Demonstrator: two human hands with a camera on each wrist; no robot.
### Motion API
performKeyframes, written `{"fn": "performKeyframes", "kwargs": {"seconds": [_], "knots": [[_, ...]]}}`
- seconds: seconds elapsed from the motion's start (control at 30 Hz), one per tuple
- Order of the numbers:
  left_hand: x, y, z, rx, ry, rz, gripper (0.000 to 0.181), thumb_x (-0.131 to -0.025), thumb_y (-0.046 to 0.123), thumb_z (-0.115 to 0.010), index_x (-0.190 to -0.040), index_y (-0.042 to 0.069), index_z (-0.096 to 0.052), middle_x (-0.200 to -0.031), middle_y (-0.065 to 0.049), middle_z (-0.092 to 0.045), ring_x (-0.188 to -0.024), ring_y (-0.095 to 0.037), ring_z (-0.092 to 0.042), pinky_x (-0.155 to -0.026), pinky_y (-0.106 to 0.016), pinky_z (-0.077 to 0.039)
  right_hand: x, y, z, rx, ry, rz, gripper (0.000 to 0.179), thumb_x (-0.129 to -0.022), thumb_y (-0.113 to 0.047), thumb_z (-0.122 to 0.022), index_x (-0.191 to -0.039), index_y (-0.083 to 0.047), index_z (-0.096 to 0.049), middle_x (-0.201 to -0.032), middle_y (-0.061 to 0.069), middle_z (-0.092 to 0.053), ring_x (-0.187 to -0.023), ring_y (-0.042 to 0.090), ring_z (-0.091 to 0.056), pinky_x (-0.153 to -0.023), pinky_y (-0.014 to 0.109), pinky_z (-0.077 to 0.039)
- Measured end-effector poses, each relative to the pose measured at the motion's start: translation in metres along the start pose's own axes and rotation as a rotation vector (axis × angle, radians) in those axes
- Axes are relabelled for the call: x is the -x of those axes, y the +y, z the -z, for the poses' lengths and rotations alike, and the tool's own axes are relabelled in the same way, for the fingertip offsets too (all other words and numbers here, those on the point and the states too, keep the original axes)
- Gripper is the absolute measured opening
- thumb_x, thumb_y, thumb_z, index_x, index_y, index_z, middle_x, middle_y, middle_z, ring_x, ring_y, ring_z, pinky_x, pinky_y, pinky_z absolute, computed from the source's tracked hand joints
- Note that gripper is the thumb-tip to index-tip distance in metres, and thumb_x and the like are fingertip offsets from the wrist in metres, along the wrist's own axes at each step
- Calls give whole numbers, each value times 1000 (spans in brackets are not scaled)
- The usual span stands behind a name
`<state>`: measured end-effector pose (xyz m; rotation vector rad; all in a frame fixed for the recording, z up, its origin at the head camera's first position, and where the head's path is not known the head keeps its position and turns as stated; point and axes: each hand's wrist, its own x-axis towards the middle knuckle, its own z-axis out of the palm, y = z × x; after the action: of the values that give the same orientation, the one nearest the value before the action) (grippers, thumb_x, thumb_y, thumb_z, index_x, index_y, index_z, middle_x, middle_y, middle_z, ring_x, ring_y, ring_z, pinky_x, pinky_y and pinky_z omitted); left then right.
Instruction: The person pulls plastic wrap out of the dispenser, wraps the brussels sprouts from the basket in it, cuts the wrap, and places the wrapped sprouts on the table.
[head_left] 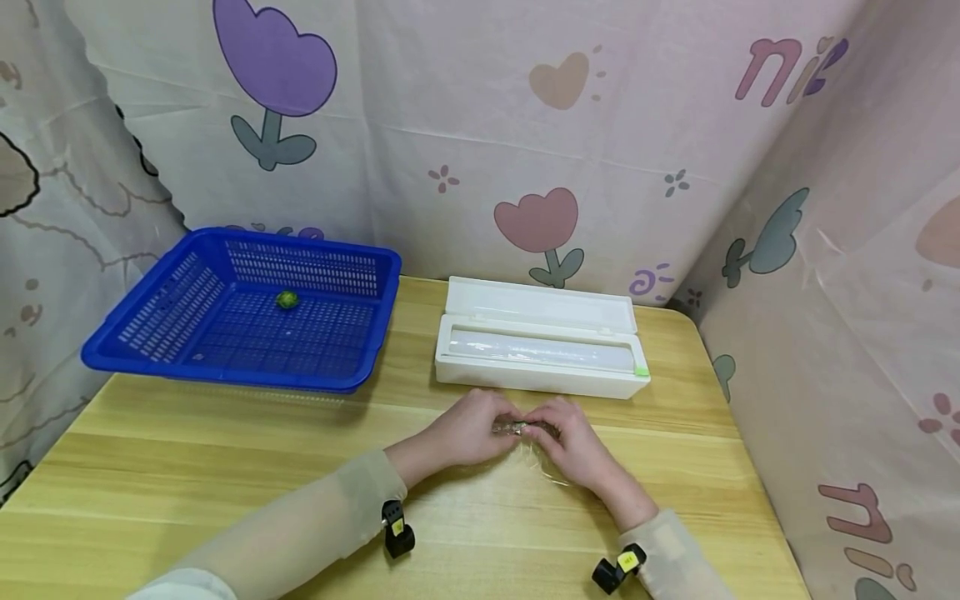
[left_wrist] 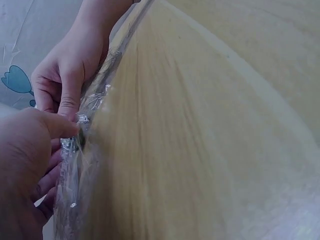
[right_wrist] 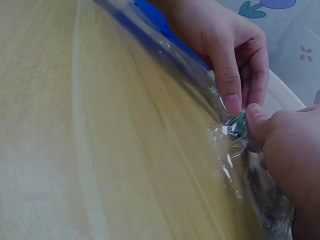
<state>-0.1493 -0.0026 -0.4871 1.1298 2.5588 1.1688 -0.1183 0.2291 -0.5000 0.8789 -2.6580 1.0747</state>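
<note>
Pale sleeves (head_left: 292, 525) are stretched over the wooden table (head_left: 705, 467), and clear film (head_left: 512, 427) is pinched between the curled fingers of the left hand (head_left: 468, 427) and right hand (head_left: 573, 446). One green ball (head_left: 287, 299) is already set in the blue basket (head_left: 315, 333); the white box (head_left: 540, 380) is left open, its roll (head_left: 540, 348) exposed. From the left wrist, the film is seen bunched into a strip along both hands. From the right wrist, a small green thing (right_wrist: 239, 120) is seen caught in the film at the fingertips; the work is judged partway, with loose film not yet gathered in.
</note>
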Motion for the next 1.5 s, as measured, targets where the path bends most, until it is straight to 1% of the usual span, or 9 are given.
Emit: {"fn": "performKeyframes", "kwargs": {"seconds": [0.13,0.33,0.4,0.57,0.73,0.9,1.1,1.3,1.5], "knots": [[0,0,-1,36,4,13,21,-94,23,-84,-112,12,-82,-103,6,-78,-93,-1,-69,-84,-21,-56,0,-1,-1,-5,-3,-7,9,-98,-16,-77,-107,-14,-80,-108,-9,-72,-106,15,-62,-94,43,-42],[-1,-3,-1,50,-24,-35,15,-99,22,-78,-110,13,-83,-100,8,-78,-90,2,-67,-81,-18,-55,1,-1,1,-16,5,-3,17,-97,-14,-78,-114,-14,-79,-115,-7,-71,-112,17,-63,-98,44,-44],[-1,-4,-1,35,-37,-52,14,-100,22,-77,-110,13,-83,-100,9,-77,-89,0,-66,-82,-20,-54,1,0,2,-22,6,24,20,-95,-12,-80,-115,-14,-79,-116,-6,-73,-112,18,-64,-98,45,-45],[-1,-6,1,-26,-55,-50,14,-101,24,-76,-110,15,-83,-102,10,-75,-94,-7,-62,-85,-28,-50,1,2,5,-51,-4,89,19,-91,-9,-83,-110,-12,-79,-113,-4,-74,-108,18,-66,-95,43,-49],[-1,-5,1,-37,-58,-46,16,-102,23,-74,-111,14,-83,-104,7,-76,-97,-9,-65,-89,-31,-52,1,3,5,-66,-14,99,18,-90,-10,-85,-107,-13,-80,-109,-4,-74,-104,15,-67,-91,40,-52],[-1,-2,2,-18,-36,-2,21,-101,25,-74,-115,11,-81,-108,5,-77,-102,-10,-68,-93,-30,-54,-1,3,4,-25,-18,89,16,-93,-11,-83,-108,-13,-80,-109,-6,-75,-103,14,-68,-93,43,-48],[0,2,4,48,-15,46,25,-93,24,-82,-114,12,-80,-107,6,-77,-102,-9,-70,-93,-31,-56,-2,2,2,-14,-17,69,13,-93,-11,-81,-106,-13,-80,-107,-8,-75,-103,13,-65,-93,43,-44],[0,-2,3,91,-14,17,20,-96,22,-82,-112,11,-82,-104,8,-78,-97,-2,-71,-88,-23,-56,-2,2,1,-5,-18,48,11,-96,-11,-78,-106,-15,-81,-105,-10,-72,-101,12,-60,-89,40,-44],[0,-5,3,101,-25,-9,13,-98,18,-79,-108,11,-83,-100,7,-79,-86,3,-68,-77,-19,-55,-2,-2,3,-11,-35,-6,16,-101,-16,-74,-115,-12,-79,-113,-7,-73,-108,15,-63,-96,45,-48]]}}
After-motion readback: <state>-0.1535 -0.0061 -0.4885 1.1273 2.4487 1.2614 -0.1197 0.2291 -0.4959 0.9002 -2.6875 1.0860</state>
